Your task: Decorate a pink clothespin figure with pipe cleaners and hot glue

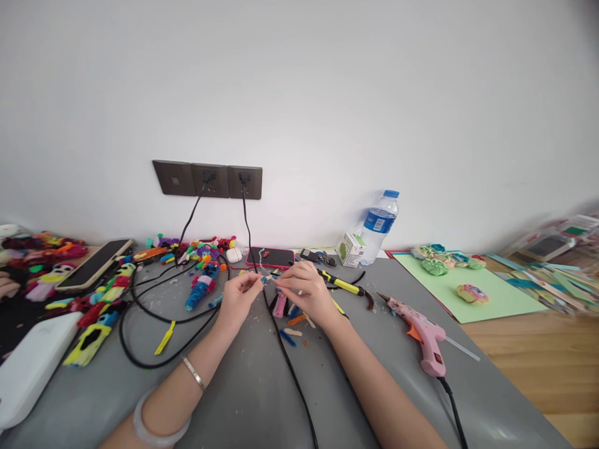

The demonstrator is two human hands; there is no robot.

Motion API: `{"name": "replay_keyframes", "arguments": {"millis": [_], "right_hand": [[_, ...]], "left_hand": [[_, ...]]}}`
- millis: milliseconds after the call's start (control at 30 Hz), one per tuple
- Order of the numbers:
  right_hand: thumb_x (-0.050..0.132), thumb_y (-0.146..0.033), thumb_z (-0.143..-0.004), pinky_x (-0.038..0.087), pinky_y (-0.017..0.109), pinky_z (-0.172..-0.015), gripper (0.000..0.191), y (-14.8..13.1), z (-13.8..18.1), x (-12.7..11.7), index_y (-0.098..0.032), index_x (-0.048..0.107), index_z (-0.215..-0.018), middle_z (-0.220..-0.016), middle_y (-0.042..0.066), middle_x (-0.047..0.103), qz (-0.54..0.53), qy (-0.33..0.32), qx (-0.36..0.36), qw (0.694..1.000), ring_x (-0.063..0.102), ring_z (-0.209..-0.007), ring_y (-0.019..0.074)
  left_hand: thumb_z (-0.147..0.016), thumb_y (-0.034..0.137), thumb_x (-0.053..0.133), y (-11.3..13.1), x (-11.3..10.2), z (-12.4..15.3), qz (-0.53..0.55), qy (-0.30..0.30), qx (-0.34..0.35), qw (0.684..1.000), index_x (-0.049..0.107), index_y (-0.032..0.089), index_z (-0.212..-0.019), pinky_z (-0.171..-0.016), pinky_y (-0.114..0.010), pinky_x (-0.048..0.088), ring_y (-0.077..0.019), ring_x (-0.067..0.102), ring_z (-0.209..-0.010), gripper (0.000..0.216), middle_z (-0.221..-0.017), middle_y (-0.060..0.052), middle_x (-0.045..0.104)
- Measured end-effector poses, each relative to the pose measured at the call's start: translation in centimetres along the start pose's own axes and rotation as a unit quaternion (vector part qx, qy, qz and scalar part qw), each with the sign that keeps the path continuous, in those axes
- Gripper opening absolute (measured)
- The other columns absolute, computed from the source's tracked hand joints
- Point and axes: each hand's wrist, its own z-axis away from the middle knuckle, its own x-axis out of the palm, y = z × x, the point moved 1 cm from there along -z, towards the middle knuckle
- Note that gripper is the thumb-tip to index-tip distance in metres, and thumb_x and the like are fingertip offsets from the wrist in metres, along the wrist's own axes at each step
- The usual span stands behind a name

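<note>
My left hand (238, 302) and my right hand (309, 292) come close together above the middle of the grey table. Thumb and forefinger of the left pinch a small blue piece (264, 280), perhaps a bit of pipe cleaner. The right hand's fingers are pinched too, at the other side of it; what they hold is too small to name. Below the right hand lie a pink fuzzy piece (279, 305) and a blue pipe cleaner scrap (287, 338). A blue fuzzy figure (200, 292) lies to the left of my left hand.
A pink glue gun (423, 337) lies on the right, near yellow-black pliers (344, 284). A water bottle (378, 227) and small box (350, 249) stand at the wall. Black cables (294, 374) cross the table. Phones (271, 257) and colourful figures (93, 340) lie about. Another person's hand (7, 285) shows far left.
</note>
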Motion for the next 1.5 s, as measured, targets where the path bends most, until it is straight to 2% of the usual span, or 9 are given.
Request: {"name": "replay_keyframes", "arguments": {"millis": [400,900,1000,1100,1233,1367,1500], "right_hand": [[0.059,-0.026,-0.095,0.042,0.041,-0.076,0.015,0.2,0.1,0.1,-0.027,0.074,-0.09,-0.085,0.004,0.074,0.012,-0.004,0.0,1.0,0.061,-0.08,0.02],[0.061,-0.024,-0.093,0.042,0.04,-0.076,0.015,0.1,0.1,0.1,-0.028,0.075,-0.091,-0.085,0.004,0.074,0.006,0.002,-0.005,1.0,0.061,-0.081,0.0197],[0.061,-0.024,-0.093,0.043,0.04,-0.077,0.016,0.0,0.2,0.2,-0.028,0.076,-0.094,-0.086,0.005,0.074,-0.024,0.035,0.017,0.999,0.063,-0.082,0.0205],[0.061,-0.023,-0.092,0.045,0.039,-0.078,0.016,0.0,0.2,0.1,-0.027,0.075,-0.099,-0.084,0.005,0.073,-0.076,0.075,0.069,0.992,0.064,-0.081,0.0209],[0.063,-0.024,-0.089,0.048,0.036,-0.074,0.013,0.3,0.1,0.2,-0.024,0.075,-0.094,-0.08,0.005,0.071,-0.164,0.099,0.126,0.973,0.063,-0.079,0.0209],[0.065,-0.03,-0.088,0.05,0.035,-0.073,0.013,0.7,0.1,0.5,-0.023,0.076,-0.088,-0.082,0.006,0.069,-0.233,0.093,0.161,0.954,0.062,-0.08,0.021],[0.068,-0.037,-0.086,0.05,0.035,-0.073,0.016,0.9,0.2,0.8,-0.023,0.076,-0.086,-0.082,0.006,0.069,-0.257,0.067,0.179,0.947,0.062,-0.08,0.0205]], "left_hand": [[-0.071,0.041,0.069,0.6,0.2,0.2,0.014,-0.006,-0.007,1.0,0.068,0.017,-0.063,-0.052,-0.024,0.039,-0.0128,0.05,-0.056,0.025,-0.062,-0.002,0.062],[-0.074,0.038,0.069,0.2,0.2,0.2,0.015,-0.016,-0.001,1.0,0.067,0.017,-0.063,-0.052,-0.024,0.037,-0.0118,0.046,-0.053,0.024,-0.06,-0.001,0.059],[-0.075,0.037,0.067,0.0,0.3,0.2,0.015,-0.02,0.003,1.0,0.068,0.016,-0.065,-0.053,-0.023,0.037,-0.0117,0.047,-0.054,0.023,-0.062,-0.001,0.06],[-0.077,0.036,0.066,-0.3,0.4,0.1,0.012,-0.024,0.011,1.0,0.068,0.016,-0.067,-0.055,-0.023,0.038,-0.0119,0.048,-0.057,0.022,-0.064,-0.001,0.061],[-0.077,0.034,0.066,-0.5,0.4,0.1,0.009,-0.028,0.022,0.999,0.069,0.015,-0.07,-0.056,-0.022,0.039,-0.0121,0.049,-0.059,0.021,-0.067,-0.001,0.061],[-0.078,0.034,0.065,-0.5,0.3,0.2,0.003,-0.034,0.03,0.999,0.071,0.015,-0.073,-0.056,-0.022,0.039,-0.0135,0.052,-0.064,0.02,-0.073,-0.003,0.063],[-0.077,0.033,0.066,-0.5,0.3,0.1,0.002,-0.038,0.039,0.999,0.072,0.015,-0.074,-0.055,-0.022,0.039,-0.0148,0.054,-0.067,0.019,-0.075,-0.004,0.064]]}}
